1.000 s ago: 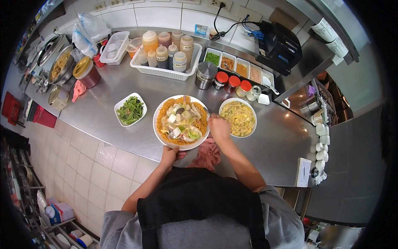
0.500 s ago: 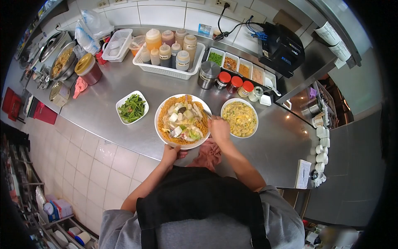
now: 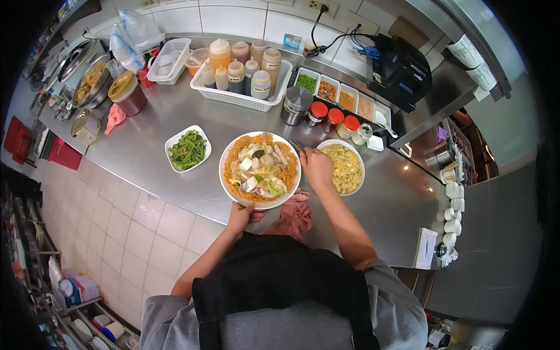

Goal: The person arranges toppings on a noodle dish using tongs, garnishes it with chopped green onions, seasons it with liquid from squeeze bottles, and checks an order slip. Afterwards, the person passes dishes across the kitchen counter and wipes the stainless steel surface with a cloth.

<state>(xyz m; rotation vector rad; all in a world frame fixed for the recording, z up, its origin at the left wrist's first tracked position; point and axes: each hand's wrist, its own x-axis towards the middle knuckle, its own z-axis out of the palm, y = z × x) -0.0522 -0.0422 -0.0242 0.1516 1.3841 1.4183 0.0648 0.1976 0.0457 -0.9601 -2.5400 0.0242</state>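
A round white plate (image 3: 223, 183) carries crispy-looking noodles topped with pale sauced pieces, white chunks and some greens. My left hand (image 3: 241, 216) grips its near rim, thumb on top and fingers partly hidden below. In my right hand (image 3: 317, 166) is a slim metal utensil (image 3: 297, 146); its exact kind is unclear. The tip points away from me, just beyond the plate's right rim. Right beside that hand stands a white bowl of yellow, egg-like food (image 3: 347, 169), partly covered by the wrist. A crumpled pink cloth (image 3: 293, 218) lies between my forearms.
A square dish of green vegetables (image 3: 188, 150) sits to the left. Behind are a white basket (image 3: 233, 99) of squeeze bottles, red-lidded jars (image 3: 333, 116), trays of toppings (image 3: 328, 89) and a black printer (image 3: 399, 73). The steel counter's (image 3: 149, 157) front edge runs along the tiled floor.
My right hand has moved up and slightly right, lifting the utensil from over the noodles to outside the plate's rim. The left hand keeps its hold.
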